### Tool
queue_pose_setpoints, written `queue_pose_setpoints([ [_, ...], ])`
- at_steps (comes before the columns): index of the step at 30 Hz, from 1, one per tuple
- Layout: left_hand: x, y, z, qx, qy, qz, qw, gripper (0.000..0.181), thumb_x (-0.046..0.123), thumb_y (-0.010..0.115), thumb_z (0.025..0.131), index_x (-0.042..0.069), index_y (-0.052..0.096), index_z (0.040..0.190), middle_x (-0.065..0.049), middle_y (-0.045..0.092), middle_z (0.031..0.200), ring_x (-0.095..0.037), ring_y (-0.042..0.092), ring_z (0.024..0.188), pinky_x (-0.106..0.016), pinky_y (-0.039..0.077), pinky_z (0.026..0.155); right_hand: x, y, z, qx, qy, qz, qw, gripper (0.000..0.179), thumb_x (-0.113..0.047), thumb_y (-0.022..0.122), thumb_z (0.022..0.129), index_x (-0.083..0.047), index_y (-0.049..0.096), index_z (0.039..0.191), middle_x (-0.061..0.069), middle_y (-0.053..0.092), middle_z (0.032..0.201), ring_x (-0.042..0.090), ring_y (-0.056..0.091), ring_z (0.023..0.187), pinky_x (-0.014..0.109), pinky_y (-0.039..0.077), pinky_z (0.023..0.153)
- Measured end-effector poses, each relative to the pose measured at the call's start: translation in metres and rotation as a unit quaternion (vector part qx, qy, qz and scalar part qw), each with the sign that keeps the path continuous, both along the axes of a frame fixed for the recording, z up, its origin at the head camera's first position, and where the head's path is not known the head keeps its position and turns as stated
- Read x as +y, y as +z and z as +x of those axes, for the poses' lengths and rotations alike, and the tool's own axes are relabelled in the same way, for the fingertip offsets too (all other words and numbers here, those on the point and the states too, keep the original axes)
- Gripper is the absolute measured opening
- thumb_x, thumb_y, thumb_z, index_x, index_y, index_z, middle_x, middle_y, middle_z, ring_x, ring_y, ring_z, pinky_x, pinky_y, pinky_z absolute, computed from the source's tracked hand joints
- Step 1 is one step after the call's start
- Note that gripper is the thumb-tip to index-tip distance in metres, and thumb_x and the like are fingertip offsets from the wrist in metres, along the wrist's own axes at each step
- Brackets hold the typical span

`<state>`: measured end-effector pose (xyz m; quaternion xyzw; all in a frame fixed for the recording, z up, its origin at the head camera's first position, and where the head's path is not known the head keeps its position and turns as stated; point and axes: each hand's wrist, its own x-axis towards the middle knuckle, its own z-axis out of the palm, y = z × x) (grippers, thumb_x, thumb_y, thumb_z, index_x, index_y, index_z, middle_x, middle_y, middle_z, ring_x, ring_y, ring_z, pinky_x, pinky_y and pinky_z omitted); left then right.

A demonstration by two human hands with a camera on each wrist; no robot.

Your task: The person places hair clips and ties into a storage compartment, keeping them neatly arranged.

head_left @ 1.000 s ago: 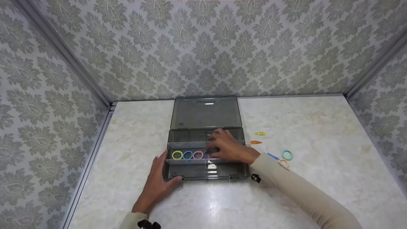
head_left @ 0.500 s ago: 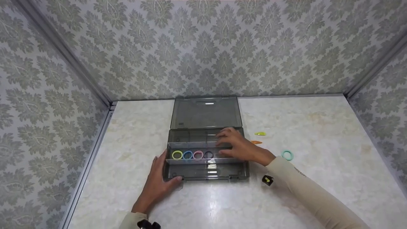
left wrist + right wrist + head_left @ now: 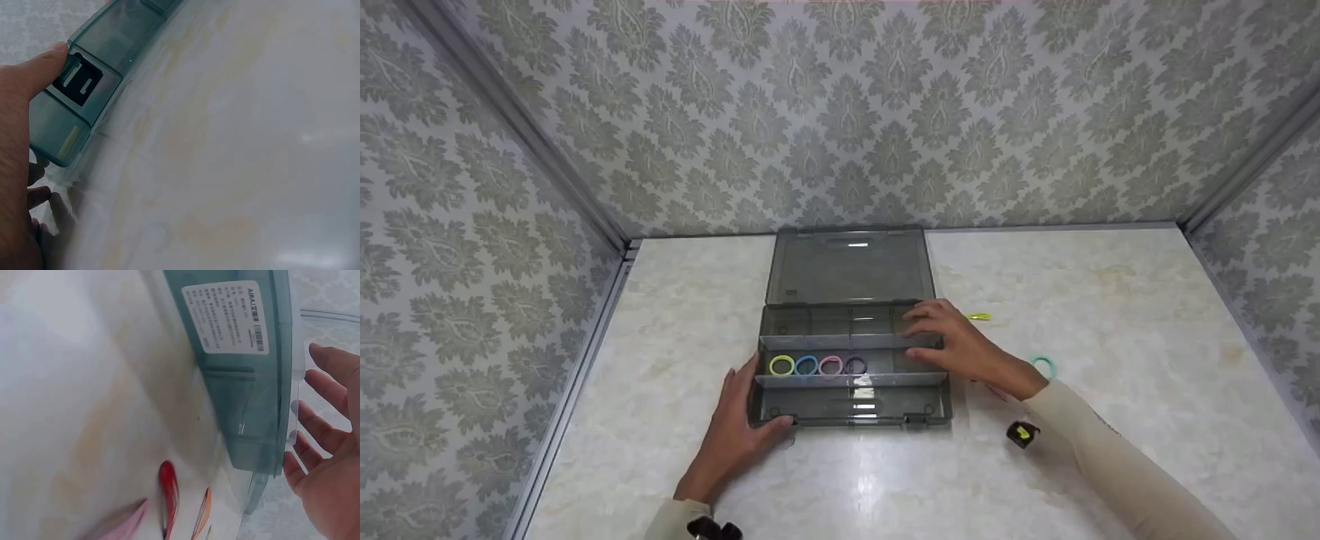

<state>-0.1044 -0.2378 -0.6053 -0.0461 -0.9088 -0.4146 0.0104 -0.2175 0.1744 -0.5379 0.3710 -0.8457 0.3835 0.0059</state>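
A smoky grey compartment box [image 3: 847,409] stands on the table with its lid [image 3: 847,266] folded back. In its middle row lie a yellow ring-shaped hair tie [image 3: 772,366], a blue one, a pink one and a dark purple one, side by side. My left hand [image 3: 731,435] grips the box's front left corner, thumb on the front wall by the latch [image 3: 79,79], fingers along the left side. My right hand [image 3: 960,345] hovers over the box's right end with fingers spread and nothing between them. The right wrist view shows its fingertips right at the box rim.
Right of the box are a yellow hair clip [image 3: 979,317] and a mint ring-shaped hair tie [image 3: 1053,367], partly behind the right arm. The right wrist view shows a red clip [image 3: 169,489], an orange clip [image 3: 203,512] and something pink [image 3: 126,526]. Patterned walls [image 3: 847,112] surround the table.
My right hand has drawn back to the right, letting go of the dark purple hair tie, which now shows fully in the middle row. The left hand stays at the corner.
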Motion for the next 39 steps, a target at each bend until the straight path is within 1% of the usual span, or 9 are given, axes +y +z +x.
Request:
queue_pose_setpoints([
  [9, 0.0, -0.001, 0.0, 0.006, -0.001, 0.003, 1.0, 0.112, 0.06, 0.085, 0.092, 0.028, 0.021, 0.178, -0.008, 0.028, 0.182, -0.051, 0.007, 0.168, -0.078, 0.016, 0.129, 0.024, -0.007, 0.01, -0.002, -0.043, -0.046, 0.998, 0.023, -0.009, 0.084, 0.098, -0.001, 0.08, 0.119, 0.019, 0.065, 0.144, 0.042, 0.051, 0.143, 0.066, 0.047, 0.113],
  [15, 0.001, -0.003, 0.0, 0.017, -0.004, 0.004, 0.9998, 0.114, 0.06, 0.087, 0.09, 0.024, 0.023, 0.178, -0.01, 0.03, 0.18, -0.051, 0.009, 0.168, -0.075, 0.016, 0.131, 0.046, -0.012, 0.019, -0.004, -0.074, -0.07, 0.9948, 0.023, -0.006, 0.085, 0.097, -0.004, 0.081, 0.119, 0.018, 0.065, 0.144, 0.04, 0.054, 0.139, 0.056, 0.059, 0.104],
  [17, 0.001, -0.003, -0.001, 0.019, -0.008, 0.003, 0.9998, 0.115, 0.06, 0.087, 0.09, 0.023, 0.023, 0.178, -0.011, 0.03, 0.18, -0.051, 0.01, 0.167, -0.074, 0.016, 0.131, 0.054, -0.011, 0.023, -0.008, -0.093, -0.076, 0.9927, 0.024, -0.006, 0.086, 0.096, -0.005, 0.082, 0.12, 0.015, 0.066, 0.144, 0.038, 0.053, 0.14, 0.046, 0.055, 0.11],
  [19, 0.001, -0.003, -0.001, 0.017, -0.008, 0.001, 0.9998, 0.115, 0.061, 0.087, 0.09, 0.023, 0.022, 0.178, -0.011, 0.03, 0.18, -0.051, 0.01, 0.168, -0.073, 0.016, 0.131, 0.062, -0.01, 0.028, -0.008, -0.111, -0.082, 0.9904, 0.025, -0.005, 0.086, 0.095, -0.005, 0.082, 0.121, 0.014, 0.067, 0.144, 0.037, 0.052, 0.141, 0.034, 0.047, 0.115],
  [22, 0.001, -0.002, -0.002, 0.016, -0.008, -0.002, 0.9998, 0.115, 0.061, 0.087, 0.09, 0.023, 0.023, 0.178, -0.012, 0.031, 0.18, -0.052, 0.01, 0.167, -0.074, 0.017, 0.131, 0.074, -0.009, 0.033, -0.004, -0.127, -0.097, 0.9872, 0.028, -0.003, 0.087, 0.094, -0.004, 0.082, 0.122, 0.015, 0.069, 0.143, 0.038, 0.051, 0.142, 0.019, 0.036, 0.115],
  [24, 0.001, -0.002, -0.002, 0.018, -0.008, -0.002, 0.9998, 0.116, 0.06, 0.088, 0.089, 0.022, 0.024, 0.177, -0.012, 0.032, 0.18, -0.052, 0.01, 0.167, -0.074, 0.017, 0.131, 0.082, -0.009, 0.037, 0.007, -0.135, -0.104, 0.9854, 0.031, 0.0, 0.087, 0.093, -0.003, 0.081, 0.123, 0.018, 0.069, 0.142, 0.04, 0.052, 0.141, 0.013, 0.034, 0.115],
  [27, 0.001, -0.001, -0.002, 0.024, -0.009, -0.002, 0.9997, 0.117, 0.058, 0.09, 0.088, 0.019, 0.025, 0.177, -0.014, 0.033, 0.179, -0.051, 0.011, 0.167, -0.072, 0.015, 0.132, 0.094, -0.011, 0.042, 0.015, -0.153, -0.101, 0.983, 0.033, 0.001, 0.088, 0.091, -0.002, 0.081, 0.123, 0.019, 0.07, 0.141, 0.039, 0.053, 0.139, 0.009, 0.034, 0.114],
  [33, 0.001, 0.0, -0.002, 0.016, -0.005, -0.006, 0.9998, 0.117, 0.061, 0.088, 0.088, 0.02, 0.024, 0.177, -0.013, 0.031, 0.18, -0.051, 0.01, 0.168, -0.072, 0.015, 0.132, 0.115, -0.019, 0.055, -0.008, -0.198, -0.071, 0.9776, 0.036, -0.003, 0.089, 0.092, 0.001, 0.079, 0.127, 0.015, 0.069, 0.144, 0.032, 0.051, 0.14, 0.003, 0.032, 0.11],
  [39, 0.001, -0.001, -0.001, 0.008, -0.002, -0.004, 1.0, 0.117, 0.062, 0.088, 0.088, 0.022, 0.023, 0.178, -0.011, 0.03, 0.181, -0.05, 0.008, 0.168, -0.072, 0.014, 0.132, 0.132, -0.027, 0.067, -0.037, -0.235, -0.047, 0.9702, 0.035, -0.013, 0.087, 0.097, 0.0, 0.078, 0.129, 0.014, 0.067, 0.146, 0.031, 0.048, 0.142, 0.007, 0.028, 0.11],
])
